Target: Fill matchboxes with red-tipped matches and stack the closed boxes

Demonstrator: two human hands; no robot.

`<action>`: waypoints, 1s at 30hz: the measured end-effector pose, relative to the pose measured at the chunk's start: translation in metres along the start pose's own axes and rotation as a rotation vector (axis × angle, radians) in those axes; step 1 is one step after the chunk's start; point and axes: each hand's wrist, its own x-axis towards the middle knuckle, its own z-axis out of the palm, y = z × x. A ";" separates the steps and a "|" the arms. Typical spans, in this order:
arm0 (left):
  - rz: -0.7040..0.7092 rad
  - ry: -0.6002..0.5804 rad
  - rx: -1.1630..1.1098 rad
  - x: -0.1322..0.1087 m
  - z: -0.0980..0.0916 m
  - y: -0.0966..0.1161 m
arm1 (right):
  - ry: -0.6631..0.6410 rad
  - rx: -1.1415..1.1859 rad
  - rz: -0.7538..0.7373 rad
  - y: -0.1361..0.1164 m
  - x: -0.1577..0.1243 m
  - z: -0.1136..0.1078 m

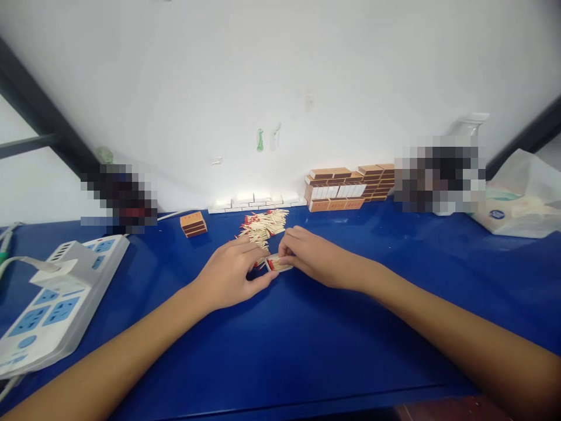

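Note:
A small white matchbox tray with red-tipped matches in it sits low over the blue table, between my two hands. My left hand grips the tray's left end, thumb at the near side and index finger at the far side. My right hand is closed in a pinch over the tray's right part, fingertips on the matches inside; how many it pinches is hidden. Just behind the tray, a loose heap of matches spreads toward the wall, partly covered by my left fingers.
Along the wall stand a row of white trays and stacked brown matchboxes. A few more matchboxes lie left of the heap. A white power strip is at the left, a tissue pack at the right, on the blue table.

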 end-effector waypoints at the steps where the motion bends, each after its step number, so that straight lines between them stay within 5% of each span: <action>1: 0.000 -0.001 0.000 0.000 0.000 0.000 | -0.005 -0.008 -0.007 0.001 0.000 0.002; 11: 0.008 -0.005 0.006 0.000 0.000 -0.001 | -0.035 -0.038 -0.012 0.005 -0.007 -0.016; 20: 0.015 -0.017 -0.006 -0.001 -0.001 -0.002 | -0.013 0.010 0.020 0.004 -0.003 -0.002; 27: 0.011 0.106 0.053 0.002 -0.012 -0.011 | 0.265 0.062 0.014 0.011 0.003 -0.006; 30: -0.038 0.168 0.101 0.002 -0.016 -0.022 | 0.222 0.071 0.013 0.011 0.005 -0.002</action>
